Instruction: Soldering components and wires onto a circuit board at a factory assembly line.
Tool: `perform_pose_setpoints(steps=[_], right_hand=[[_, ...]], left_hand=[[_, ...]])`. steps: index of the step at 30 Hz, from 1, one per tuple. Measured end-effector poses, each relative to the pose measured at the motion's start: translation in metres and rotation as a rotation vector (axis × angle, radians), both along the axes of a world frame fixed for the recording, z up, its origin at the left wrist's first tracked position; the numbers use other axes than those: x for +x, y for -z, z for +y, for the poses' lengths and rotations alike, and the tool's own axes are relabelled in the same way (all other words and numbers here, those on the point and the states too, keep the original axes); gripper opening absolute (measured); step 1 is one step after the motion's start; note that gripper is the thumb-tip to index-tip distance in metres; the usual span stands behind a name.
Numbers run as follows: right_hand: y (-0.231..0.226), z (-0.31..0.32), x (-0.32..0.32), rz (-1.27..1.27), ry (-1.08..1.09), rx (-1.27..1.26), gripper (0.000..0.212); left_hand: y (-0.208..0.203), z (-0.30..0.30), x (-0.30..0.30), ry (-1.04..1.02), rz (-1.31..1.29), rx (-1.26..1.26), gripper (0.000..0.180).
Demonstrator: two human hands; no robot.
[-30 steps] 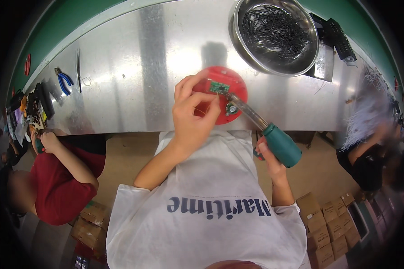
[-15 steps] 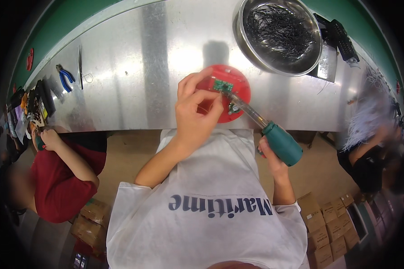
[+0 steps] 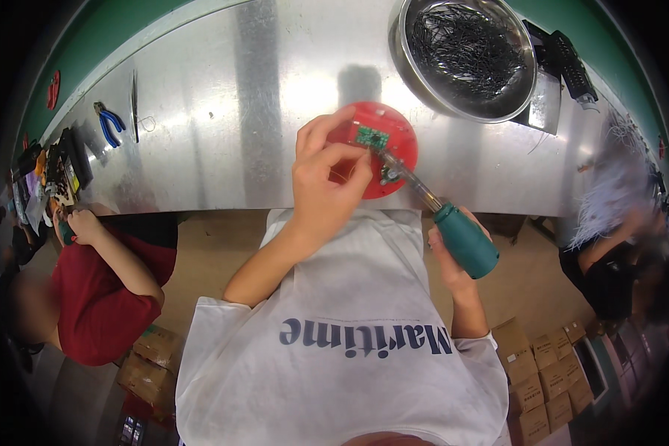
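Note:
A red round base (image 3: 406, 141) lies near the table's front edge, bearing a small green circuit board (image 3: 372, 137) and a second small part (image 3: 389, 175) below it. My left hand (image 3: 323, 178) reaches over the base's left side, thumb and forefinger pinched at the board's lower edge. A thin wire shows inside the loop of those fingers; its pinched end is hidden. With my right hand (image 3: 449, 256) I grip a green-handled soldering iron (image 3: 464, 241). Its narrow shaft slants up and left, the tip beside the board's lower edge, close to my left fingertips.
A steel bowl (image 3: 409, 74) of short black wires stands at the far right, with a black tool (image 3: 572, 67) beside it. Blue-handled pliers (image 3: 110, 126) and tweezers (image 3: 134, 104) lie at the left. People sit on both sides, the right one by white wires (image 3: 609, 186).
The view has shifted slightly. The soldering iron's handle has moved a little down and left, while its tip stays by the board. My left hand keeps its pinch.

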State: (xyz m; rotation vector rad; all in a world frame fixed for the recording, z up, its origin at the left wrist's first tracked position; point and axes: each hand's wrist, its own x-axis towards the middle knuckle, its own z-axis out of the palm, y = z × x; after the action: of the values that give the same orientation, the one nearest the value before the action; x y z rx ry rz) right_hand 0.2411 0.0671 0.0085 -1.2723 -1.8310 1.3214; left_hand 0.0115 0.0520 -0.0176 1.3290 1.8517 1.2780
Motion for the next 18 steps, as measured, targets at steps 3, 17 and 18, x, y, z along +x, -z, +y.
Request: perform_pose_setpoints(steps=[3,17,18], right_hand=[[-0.002,0.001,-0.002,0.002,-0.009,0.072,0.017],[0.014,-0.004,0.007,0.533,0.321,-0.496,0.02],[0.015,-0.003,0.008,0.558,0.329,-0.506,0.02]], left_hand=[[0.001,0.0,0.0,0.0,-0.005,0.0,0.008],[-0.003,0.0,0.0,0.004,-0.016,-0.026,0.006],[-0.004,0.0,0.001,-0.016,-0.027,-0.029,0.006]])
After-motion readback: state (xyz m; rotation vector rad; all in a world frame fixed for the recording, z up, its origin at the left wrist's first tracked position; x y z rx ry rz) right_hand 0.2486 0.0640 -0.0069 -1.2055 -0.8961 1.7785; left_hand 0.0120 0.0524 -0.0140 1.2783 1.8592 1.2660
